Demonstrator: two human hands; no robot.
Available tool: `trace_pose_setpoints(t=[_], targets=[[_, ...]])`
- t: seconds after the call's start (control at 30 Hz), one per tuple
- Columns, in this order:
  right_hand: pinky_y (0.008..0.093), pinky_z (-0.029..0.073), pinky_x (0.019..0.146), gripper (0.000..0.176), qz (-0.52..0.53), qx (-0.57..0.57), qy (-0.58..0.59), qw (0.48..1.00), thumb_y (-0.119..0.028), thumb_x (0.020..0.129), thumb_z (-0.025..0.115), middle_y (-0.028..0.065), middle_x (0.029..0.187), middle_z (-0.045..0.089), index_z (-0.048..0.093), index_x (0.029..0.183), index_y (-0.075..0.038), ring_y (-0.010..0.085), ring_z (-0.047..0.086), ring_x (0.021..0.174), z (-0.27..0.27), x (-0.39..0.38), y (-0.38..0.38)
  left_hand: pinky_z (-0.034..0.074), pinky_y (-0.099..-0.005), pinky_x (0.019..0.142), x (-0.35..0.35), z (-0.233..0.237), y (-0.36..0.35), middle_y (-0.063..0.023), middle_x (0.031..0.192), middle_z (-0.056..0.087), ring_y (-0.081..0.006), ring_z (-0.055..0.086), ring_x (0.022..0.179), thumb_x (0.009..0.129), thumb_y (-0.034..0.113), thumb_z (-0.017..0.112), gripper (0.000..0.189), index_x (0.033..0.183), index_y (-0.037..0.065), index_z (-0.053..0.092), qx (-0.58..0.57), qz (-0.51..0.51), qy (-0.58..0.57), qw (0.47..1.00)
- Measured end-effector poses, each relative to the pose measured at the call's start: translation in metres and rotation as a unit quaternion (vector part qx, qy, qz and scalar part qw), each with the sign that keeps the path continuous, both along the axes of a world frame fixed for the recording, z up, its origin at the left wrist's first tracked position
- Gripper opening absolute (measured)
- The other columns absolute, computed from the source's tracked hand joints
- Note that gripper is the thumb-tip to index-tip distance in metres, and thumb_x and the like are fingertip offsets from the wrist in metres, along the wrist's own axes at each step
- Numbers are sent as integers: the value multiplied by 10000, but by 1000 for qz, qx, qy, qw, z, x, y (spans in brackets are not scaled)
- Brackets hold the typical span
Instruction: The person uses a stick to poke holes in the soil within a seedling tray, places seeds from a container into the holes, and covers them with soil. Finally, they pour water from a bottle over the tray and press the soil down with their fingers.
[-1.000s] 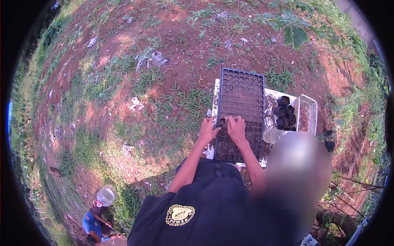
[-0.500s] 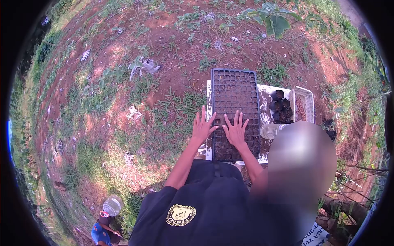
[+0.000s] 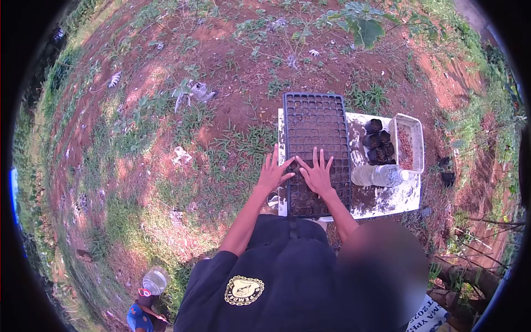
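Lying flat under both spread-open hands, seed tray, left hand at its edge, right hand on top

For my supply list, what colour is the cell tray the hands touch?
Black: the tray shows best in the head view, with the right hand flat on it.

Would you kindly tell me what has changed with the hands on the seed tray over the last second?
Both hands opened out. A second ago the left hand and right hand had their fingers bunched on the seed tray; now they lie flat on it, fingers spread. Nothing was picked up. The tray, black pots and plastic bottle stayed put.
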State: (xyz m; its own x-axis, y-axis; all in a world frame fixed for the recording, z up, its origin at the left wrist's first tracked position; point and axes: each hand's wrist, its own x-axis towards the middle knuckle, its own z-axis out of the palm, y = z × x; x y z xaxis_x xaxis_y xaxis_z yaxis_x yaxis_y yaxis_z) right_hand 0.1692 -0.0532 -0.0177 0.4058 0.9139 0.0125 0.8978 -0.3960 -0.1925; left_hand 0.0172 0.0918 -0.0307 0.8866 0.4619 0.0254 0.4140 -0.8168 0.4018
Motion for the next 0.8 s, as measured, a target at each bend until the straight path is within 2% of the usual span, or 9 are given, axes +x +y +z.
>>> trace_pose_setpoints(t=[0.07,0.2,0.27,0.5,0.57,0.8], targets=[[724,3,1073,463,25,-5,0,1000,-450,1005,364,239,1579,103,365,1466,-409,461,95,1446,2,4,0,349,-567,1058,1,1,2,-196,1595,17,-511,310,1322,842,545,626,658,1441,385,408,-30,-10,-35,999],[727,-20,1068,461,13,10,9,1000,-451,1015,340,244,1580,77,356,1473,-401,465,57,1451,-1,12,6,354,-571,1050,7,5,6,-193,1597,10,-520,301,1326,846,555,609,667,1452,384,388,-40,10,-56,998],[725,-23,1070,463,14,6,-1,1000,-456,1010,350,243,1580,84,355,1471,-408,459,58,1453,-2,15,11,364,-577,1037,11,9,7,-181,1600,16,-513,307,1328,846,578,586,682,1463,385,367,-7,21,15,1000],[727,-13,1073,465,39,12,-17,999,-458,998,387,235,1578,108,366,1461,-425,449,61,1456,-1,16,13,387,-574,1012,7,0,9,-159,1605,34,-485,323,1331,846,596,569,698,1473,388,344,48,-8,30,998],[719,2,1081,457,56,8,-29,998,-472,985,412,227,1575,142,387,1441,-450,433,90,1456,2,16,11,387,-552,1022,4,1,8,-169,1601,40,-477,332,1320,845,589,577,684,1462,377,373,29,-21,25,999],[719,8,1085,446,88,1,-25,996,-485,987,401,210,1578,138,400,1432,-449,417,88,1460,7,30,16,357,-538,1057,0,-1,5,-243,1576,54,-495,325,1297,870,531,606,623,1439,346,432,-68,5,-41,997]])
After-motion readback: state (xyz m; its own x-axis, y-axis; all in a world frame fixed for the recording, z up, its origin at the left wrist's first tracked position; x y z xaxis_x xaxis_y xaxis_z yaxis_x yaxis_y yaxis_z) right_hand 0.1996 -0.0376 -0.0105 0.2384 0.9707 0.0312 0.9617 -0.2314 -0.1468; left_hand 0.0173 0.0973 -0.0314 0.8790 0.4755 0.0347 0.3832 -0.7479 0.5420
